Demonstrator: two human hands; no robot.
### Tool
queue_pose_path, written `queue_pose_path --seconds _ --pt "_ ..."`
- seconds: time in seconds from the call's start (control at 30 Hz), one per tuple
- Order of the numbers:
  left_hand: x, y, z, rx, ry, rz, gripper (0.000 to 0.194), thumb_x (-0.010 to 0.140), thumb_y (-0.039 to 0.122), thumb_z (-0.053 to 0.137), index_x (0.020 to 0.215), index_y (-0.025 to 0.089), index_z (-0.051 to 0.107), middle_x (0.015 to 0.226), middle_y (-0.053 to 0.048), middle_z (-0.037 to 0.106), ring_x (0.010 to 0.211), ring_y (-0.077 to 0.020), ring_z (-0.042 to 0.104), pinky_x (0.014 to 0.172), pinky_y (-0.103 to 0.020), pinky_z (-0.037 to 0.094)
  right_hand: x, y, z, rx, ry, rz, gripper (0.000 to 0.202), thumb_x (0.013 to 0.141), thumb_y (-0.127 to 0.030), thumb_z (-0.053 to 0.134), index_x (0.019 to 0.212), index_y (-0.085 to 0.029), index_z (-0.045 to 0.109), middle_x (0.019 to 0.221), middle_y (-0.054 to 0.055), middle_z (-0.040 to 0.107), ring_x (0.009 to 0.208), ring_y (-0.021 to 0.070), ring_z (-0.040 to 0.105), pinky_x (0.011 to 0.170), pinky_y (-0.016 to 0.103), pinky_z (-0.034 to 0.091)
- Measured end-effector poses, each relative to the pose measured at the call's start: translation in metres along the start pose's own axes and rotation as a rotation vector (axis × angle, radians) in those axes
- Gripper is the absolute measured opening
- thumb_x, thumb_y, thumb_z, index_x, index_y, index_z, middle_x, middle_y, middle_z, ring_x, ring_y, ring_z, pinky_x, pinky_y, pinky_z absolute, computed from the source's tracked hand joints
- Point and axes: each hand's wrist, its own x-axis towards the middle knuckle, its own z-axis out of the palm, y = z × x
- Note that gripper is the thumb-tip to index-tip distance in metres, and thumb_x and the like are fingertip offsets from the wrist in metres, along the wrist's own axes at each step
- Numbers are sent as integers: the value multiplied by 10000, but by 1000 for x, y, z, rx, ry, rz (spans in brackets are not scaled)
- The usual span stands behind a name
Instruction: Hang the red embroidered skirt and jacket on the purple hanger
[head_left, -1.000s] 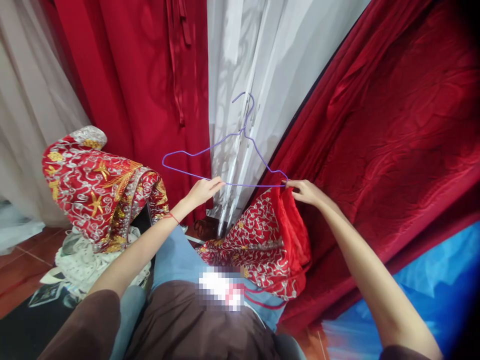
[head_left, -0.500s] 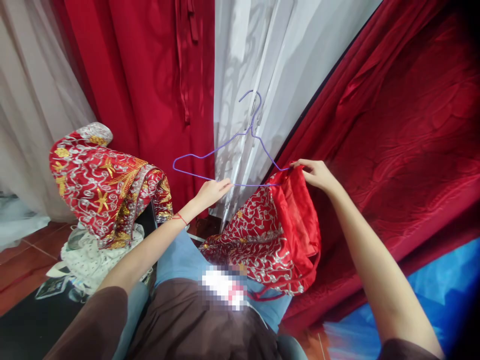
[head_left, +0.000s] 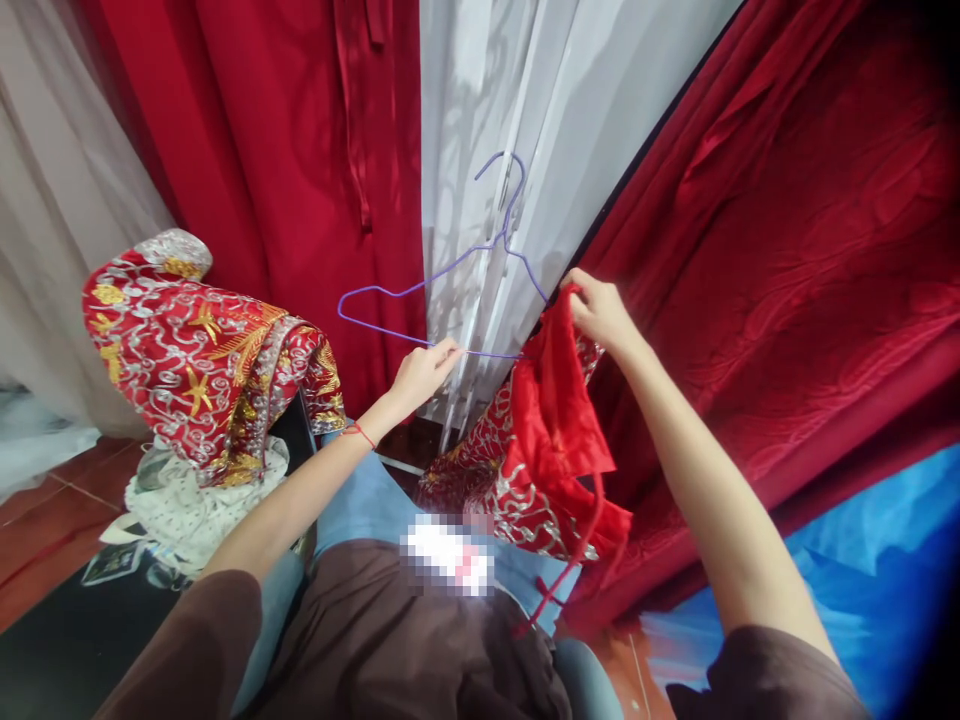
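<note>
My left hand point(head_left: 429, 374) pinches the lower bar of a purple wire clothes hanger point(head_left: 386, 327), which stands upright with its hook at the top. The hanger's right end runs into a red garment point(head_left: 559, 400) with silver embroidery and a bright red lining. At the garment's upper edge, my right hand point(head_left: 598, 308) is closed on the red cloth beside the hanger's right shoulder. The rest of the garment hangs down over my lap, with a red cord point(head_left: 596, 515) dangling from it. Folds of cloth hide the hanger's right corner.
Left of me, another red garment point(head_left: 187, 350) with gold and silver embroidery is draped over something dark. Below it lies a white dotted cloth bag point(head_left: 180, 510). Red curtains point(head_left: 262, 150), a white panel point(head_left: 465, 120) and blue fabric point(head_left: 862, 560) surround me.
My right hand has raised the garment's edge up and left along the hanger. The lining has folded over and the cord hangs lower. My left hand keeps its pinch on the bar.
</note>
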Motion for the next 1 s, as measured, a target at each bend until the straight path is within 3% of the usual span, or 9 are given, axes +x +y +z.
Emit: queue_pose_path --seconds 0.13,0.33,0.43,0.5,0.63,0.73,0.83,0.9,1.0 --pt "-5 -7 -11 -7 96 -87 324 1008 459 431 1069 215 634 533 58 516 470 -117 472 564 -226 282 -3 -9 25 -76 -87 16 372 825 -311 482 1166 -204 587 643 7 609 616 212 543 658 317 420" --pt "-1 -14 -23 42 81 -103 327 1010 466 427 1081 225 637 626 20 603 559 -144 581 590 -234 348 0 -23 41 -197 -136 49 220 785 -358 452 656 -215 558 551 23 524 565 177 449 597 295 340" --pt "-18 6 -12 76 227 -85 407 996 468 439 1297 214 536 988 -65 703 770 -172 660 717 -267 457 3 -25 44 -249 -134 114 271 804 -373 444 592 -220 516 516 29 494 555 180 443 572 296 312" --pt "-40 25 -3 105 314 -23 648 931 500 542 1455 165 362 1329 -175 588 1044 -232 652 896 -336 491 5 -26 45 -285 -146 149 305 836 -354 412 581 -218 507 523 40 506 558 185 461 567 296 302" --pt "-84 40 -3 316 69 -23 924 788 465 705 1506 99 254 1533 -286 367 1392 -395 432 1051 -485 433 7 -29 43 -341 -181 176 331 876 -330 385 603 -211 529 596 68 580 591 199 505 582 299 309" --pt "-94 9 -21 449 -292 -272 733 802 392 682 1410 84 413 1312 -275 598 1189 -397 613 925 -476 496 6 -28 40 -362 -190 168 335 887 -338 392 627 -208 560 620 79 605 611 209 522 589 301 307" --pt "-93 -43 -42 345 -581 -418 511 781 481 696 1149 137 605 1052 -178 725 963 -329 694 844 -418 524 6 -27 39 -370 -191 139 334 887 -338 402 647 -204 592 604 83 607 618 215 532 587 301 301" --pt "-94 -69 -48 80 -608 -350 576 758 509 725 1201 167 587 1103 -138 724 992 -272 688 873 -368 533 7 -27 39 -376 -192 122 333 885 -333 406 657 -202 611 593 85 610 625 220 542 584 300 302" --pt "-94 -83 -45 -220 -390 -179 578 879 505 603 1366 202 520 1358 -124 620 1229 -214 592 1049 -348 472 8 -27 42 -384 -200 113 334 883 -334 405 658 -205 616 600 86 622 632 223 552 576 298 301"
